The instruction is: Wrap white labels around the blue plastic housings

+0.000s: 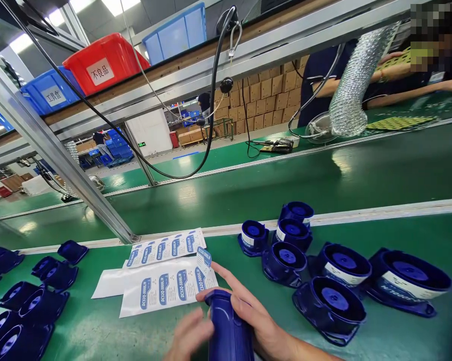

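My right hand (258,316) is wrapped around a dark blue plastic housing (229,328) with a ribbed side. Its index finger points forward, and a small blue-and-white label (204,258) is at the fingertip, lifted at an angle over the sheets. Close to the left side of the housing is my left hand (192,335), smeared by motion, so its fingers cannot be made out. Just beyond the hands lie overlapping white label sheets (169,293), printed with rows of blue labels. The lower part of the held housing is cut off by the frame edge.
Round blue housings with white labels (331,306) stand at the right, and more blue housings (41,306) at the left. Behind a pale ledge runs a green belt-like surface (226,185). Bins, including a red bin (103,62), sit overhead. A co-worker's arms (406,90) are across the line.
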Tool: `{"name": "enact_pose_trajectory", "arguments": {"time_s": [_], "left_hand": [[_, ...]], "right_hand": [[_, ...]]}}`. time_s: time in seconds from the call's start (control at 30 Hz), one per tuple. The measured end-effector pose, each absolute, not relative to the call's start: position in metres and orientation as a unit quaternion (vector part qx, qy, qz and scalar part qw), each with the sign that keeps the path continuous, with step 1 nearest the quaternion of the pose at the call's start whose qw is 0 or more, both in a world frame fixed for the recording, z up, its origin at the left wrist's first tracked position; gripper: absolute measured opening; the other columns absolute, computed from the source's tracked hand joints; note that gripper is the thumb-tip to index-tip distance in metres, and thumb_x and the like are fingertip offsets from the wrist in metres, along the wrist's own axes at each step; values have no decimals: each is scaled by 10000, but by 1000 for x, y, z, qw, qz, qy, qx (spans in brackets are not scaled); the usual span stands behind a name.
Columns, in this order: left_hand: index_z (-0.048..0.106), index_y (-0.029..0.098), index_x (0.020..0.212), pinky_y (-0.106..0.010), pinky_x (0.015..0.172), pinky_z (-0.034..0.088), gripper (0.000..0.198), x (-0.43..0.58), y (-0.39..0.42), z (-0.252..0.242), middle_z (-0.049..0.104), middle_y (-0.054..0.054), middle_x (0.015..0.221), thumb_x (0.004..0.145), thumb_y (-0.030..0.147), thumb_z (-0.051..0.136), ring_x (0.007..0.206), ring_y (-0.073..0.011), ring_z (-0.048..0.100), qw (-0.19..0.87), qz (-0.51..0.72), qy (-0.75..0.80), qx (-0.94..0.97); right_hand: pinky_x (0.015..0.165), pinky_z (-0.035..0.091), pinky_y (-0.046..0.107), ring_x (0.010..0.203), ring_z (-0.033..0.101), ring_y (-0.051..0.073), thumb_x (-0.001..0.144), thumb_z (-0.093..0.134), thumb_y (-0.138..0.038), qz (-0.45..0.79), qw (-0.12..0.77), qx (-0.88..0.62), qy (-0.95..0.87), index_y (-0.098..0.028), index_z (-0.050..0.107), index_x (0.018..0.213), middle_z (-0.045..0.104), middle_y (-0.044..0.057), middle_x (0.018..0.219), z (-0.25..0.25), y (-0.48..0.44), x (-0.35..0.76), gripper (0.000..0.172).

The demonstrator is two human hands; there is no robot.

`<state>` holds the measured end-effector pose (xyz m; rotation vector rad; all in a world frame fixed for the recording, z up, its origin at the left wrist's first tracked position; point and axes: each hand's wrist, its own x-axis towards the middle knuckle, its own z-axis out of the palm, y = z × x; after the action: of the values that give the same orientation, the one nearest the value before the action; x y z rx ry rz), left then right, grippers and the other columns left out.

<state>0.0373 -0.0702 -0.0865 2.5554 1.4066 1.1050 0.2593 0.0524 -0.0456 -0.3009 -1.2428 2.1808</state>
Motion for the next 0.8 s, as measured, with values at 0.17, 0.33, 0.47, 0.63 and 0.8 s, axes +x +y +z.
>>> {"name": "enact_pose_trajectory", "arguments": {"time_s": [0.17,0.33,0.47,0.63,0.8], "left_hand": [[302,325,1685,-516,1154,564,800,35,-59,-99,530,-173,1602,1008,503,689,1498,-381,529,99,444,478,752],[336,337,1653,-550,1108,584,881,29,-52,-82,659,-175,1429,916,333,819,1309,-369,680,15,485,405,775],[399,198,1614,-545,1125,552,926,35,-51,-56,608,-246,1425,819,238,873,1346,-382,633,-46,498,369,784],[404,156,1585,-467,1072,567,878,44,-55,-38,608,-220,1353,843,298,853,1254,-340,652,-27,529,418,738],[353,184,1623,-441,1098,535,817,48,-55,-28,576,-202,1396,932,297,774,1292,-307,619,-63,512,386,765]], "right_hand": [[1108,431,487,1215,650,341,898,723,-750,826,266,-33,-496,-301,88,1724,533,183,1559,-42,38,256,1135],[1130,399,501,1303,583,345,904,699,-784,768,279,-135,-560,-263,58,1690,506,219,1522,-46,44,253,1140],[1111,415,505,1198,630,326,880,738,-780,775,252,-166,-555,-212,68,1680,632,192,1319,-46,49,251,1188],[986,477,458,1127,651,308,711,958,-662,794,213,-90,-562,-266,-129,1703,629,174,1337,-49,51,253,1524],[1034,451,466,1154,643,295,820,845,-725,785,243,-89,-562,-282,-32,1716,617,166,1360,-52,52,252,1330]]}}
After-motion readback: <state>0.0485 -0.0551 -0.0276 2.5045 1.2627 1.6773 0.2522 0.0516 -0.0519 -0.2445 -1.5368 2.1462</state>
